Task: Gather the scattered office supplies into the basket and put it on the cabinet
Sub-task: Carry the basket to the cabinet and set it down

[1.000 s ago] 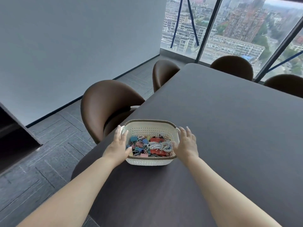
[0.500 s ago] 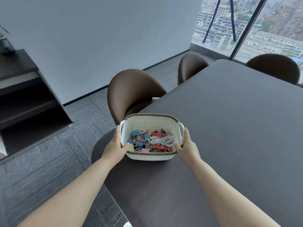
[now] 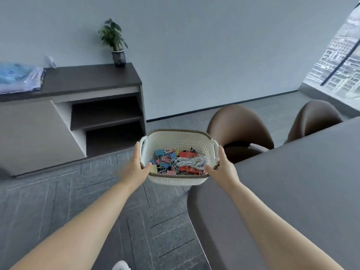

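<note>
Both hands, left (image 3: 136, 168) and right (image 3: 222, 168), clamp the basket (image 3: 176, 180), now lifted off the table (image 3: 292, 182) corner; cabinet (image 3: 87, 80) next

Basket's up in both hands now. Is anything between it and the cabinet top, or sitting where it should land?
Nothing visible blocks the way: only open floor lies between the basket and the cabinet. On top, a potted plant stands at the right end and a stack of folded cloth at the left; the middle is bare.
</note>
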### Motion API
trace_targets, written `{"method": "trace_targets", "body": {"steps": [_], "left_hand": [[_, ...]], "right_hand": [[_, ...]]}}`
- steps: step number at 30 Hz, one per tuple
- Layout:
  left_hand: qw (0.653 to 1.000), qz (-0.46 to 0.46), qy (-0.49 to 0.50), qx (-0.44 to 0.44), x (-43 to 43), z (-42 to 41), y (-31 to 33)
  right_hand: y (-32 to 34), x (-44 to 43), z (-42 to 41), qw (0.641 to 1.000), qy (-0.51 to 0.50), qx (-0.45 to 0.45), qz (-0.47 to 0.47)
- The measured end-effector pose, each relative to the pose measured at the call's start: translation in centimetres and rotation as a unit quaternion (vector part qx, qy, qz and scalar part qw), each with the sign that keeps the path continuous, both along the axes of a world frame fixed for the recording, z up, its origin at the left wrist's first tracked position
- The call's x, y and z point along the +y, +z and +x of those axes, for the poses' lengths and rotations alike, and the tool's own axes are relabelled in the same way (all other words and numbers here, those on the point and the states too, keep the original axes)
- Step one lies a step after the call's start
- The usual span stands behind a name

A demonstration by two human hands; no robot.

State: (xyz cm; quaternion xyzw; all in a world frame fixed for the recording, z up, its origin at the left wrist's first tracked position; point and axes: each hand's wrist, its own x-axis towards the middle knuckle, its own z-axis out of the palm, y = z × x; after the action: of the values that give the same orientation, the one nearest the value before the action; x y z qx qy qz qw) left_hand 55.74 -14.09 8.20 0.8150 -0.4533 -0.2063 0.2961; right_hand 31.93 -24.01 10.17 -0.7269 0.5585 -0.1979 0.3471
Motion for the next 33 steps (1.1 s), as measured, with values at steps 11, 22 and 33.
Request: {"method": "trace_targets", "body": {"steps": [11, 22, 33], "left_hand": [[0.995, -0.058, 0.063, -0.05, -2.3, 27.6, 6.4], [0.984, -0.06, 0.162, -0.05, -7.5, 47.1, 7.4], [0.971, -0.06, 0.223, -0.055, -23.4, 63.1, 7.1]], "right_hand": [[4.3, -6.9, 29.6, 0.995, 0.088, -0.03, -0.041], [5.8, -16.8, 52.7, 0.975, 0.211, -0.047, -0.057], [4.8, -34.4, 71.2, 0.964, 0.257, -0.053, -0.048]]}}
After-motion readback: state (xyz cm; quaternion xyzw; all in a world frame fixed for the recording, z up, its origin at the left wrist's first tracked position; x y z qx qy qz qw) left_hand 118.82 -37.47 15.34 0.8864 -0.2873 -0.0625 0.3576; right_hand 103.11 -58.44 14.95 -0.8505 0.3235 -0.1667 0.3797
